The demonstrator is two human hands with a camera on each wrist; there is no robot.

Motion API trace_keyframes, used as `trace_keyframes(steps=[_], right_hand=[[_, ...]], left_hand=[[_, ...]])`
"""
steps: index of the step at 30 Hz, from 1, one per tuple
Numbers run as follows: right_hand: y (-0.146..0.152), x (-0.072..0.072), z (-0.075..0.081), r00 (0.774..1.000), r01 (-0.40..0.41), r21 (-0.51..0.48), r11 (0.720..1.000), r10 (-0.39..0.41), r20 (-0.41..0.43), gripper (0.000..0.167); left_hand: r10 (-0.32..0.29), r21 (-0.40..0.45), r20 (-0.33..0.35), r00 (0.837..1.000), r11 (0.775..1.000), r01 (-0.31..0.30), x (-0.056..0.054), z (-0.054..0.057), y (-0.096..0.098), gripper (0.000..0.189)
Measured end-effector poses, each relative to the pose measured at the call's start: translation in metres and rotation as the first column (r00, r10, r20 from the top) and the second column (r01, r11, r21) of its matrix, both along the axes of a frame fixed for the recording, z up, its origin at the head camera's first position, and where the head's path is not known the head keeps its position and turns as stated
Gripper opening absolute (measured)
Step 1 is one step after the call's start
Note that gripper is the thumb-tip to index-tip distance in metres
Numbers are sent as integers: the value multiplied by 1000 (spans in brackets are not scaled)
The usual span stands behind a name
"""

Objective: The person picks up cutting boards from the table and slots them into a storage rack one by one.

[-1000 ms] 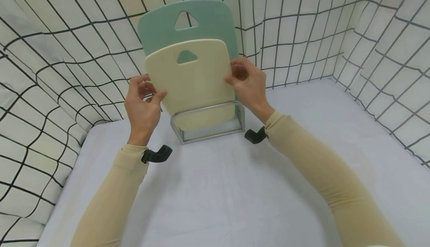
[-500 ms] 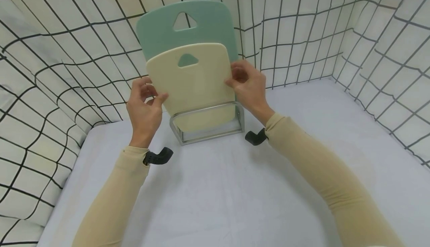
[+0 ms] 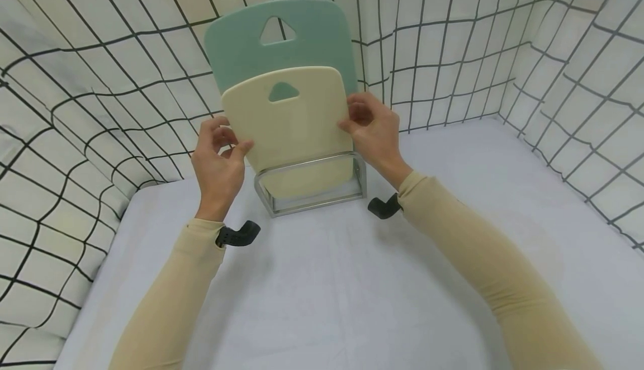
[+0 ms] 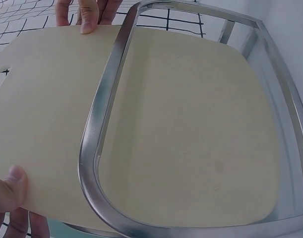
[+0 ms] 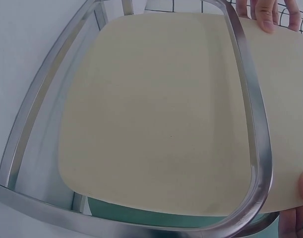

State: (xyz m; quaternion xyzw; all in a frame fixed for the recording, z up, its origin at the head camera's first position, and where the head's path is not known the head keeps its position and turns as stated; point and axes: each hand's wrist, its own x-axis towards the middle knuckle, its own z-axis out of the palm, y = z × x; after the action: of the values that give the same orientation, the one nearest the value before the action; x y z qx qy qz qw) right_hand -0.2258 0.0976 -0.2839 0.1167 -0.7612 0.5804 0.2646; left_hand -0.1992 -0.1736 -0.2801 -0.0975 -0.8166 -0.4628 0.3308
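A cream cutting board [image 3: 307, 124] stands in a metal rack [image 3: 319, 204], leaning back slightly. My left hand [image 3: 218, 160] pinches its left edge, thumb on the front face and the other fingers behind. On the opposite edge my right hand [image 3: 374, 132] grips in the same way. Behind it rises a larger green cutting board [image 3: 322, 29], upright in the rack, its lower part hidden. Both wrist views show the cream board's rounded lower end inside the rack's front bar [image 4: 100, 109], a little above the rack's bottom.
A white cloth [image 3: 332, 292] covers the table under the rack. White curtains with a black grid pattern [image 3: 443, 40] enclose the back and both sides, close behind the green board. A black wrist strap piece [image 3: 238, 233] juts from the left sleeve.
The cream board has sunk slightly lower in the rack, with both hands still holding its edges. My left hand has shifted a little down and right. The green board stays in place.
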Motion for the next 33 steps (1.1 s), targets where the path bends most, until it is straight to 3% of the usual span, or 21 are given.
trace_keyframes(steps=[33], right_hand=[[-1,0,-3,1000,3,3,1000,-3,27,31]], left_hand=[[-20,-22,-9,1000,1000,19,-1,-5,-4,39]])
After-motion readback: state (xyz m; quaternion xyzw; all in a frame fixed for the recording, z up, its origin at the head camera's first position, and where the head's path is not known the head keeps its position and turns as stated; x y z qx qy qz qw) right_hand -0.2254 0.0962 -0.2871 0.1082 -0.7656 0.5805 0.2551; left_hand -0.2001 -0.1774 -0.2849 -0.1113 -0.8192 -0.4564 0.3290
